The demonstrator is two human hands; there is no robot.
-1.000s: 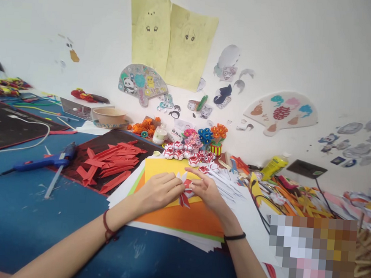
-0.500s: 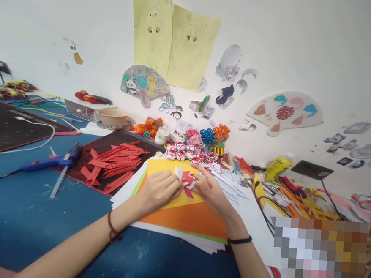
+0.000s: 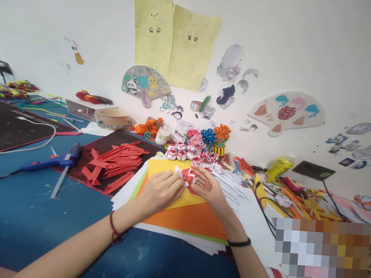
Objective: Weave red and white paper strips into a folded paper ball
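Between my two hands is a red and white folded-paper piece (image 3: 188,176), held above a stack of coloured paper (image 3: 183,219). My left hand (image 3: 166,188) is closed on its left side, near a white pointed tip. My right hand (image 3: 208,185) grips its right side, fingers curved round it. Part of the piece is hidden by the fingers. Just behind my hands sit several finished red and white paper balls (image 3: 181,153). Loose red folded strips (image 3: 114,163) lie in a pile to the left, and white strips (image 3: 229,188) lie to the right.
A blue glue gun (image 3: 48,163) with its cord rests at left. Behind stand a round bowl (image 3: 113,119), a white bottle (image 3: 162,135) and paper flowers (image 3: 221,135). A yellow bottle (image 3: 279,167), a black panel on a stand (image 3: 313,170) and orange and yellow strips (image 3: 308,202) crowd the right.
The folded piece has turned a little in my fingers, and its lower red tip shows less. My right-hand fingers have curled closer round it, the raised index finger coming down.
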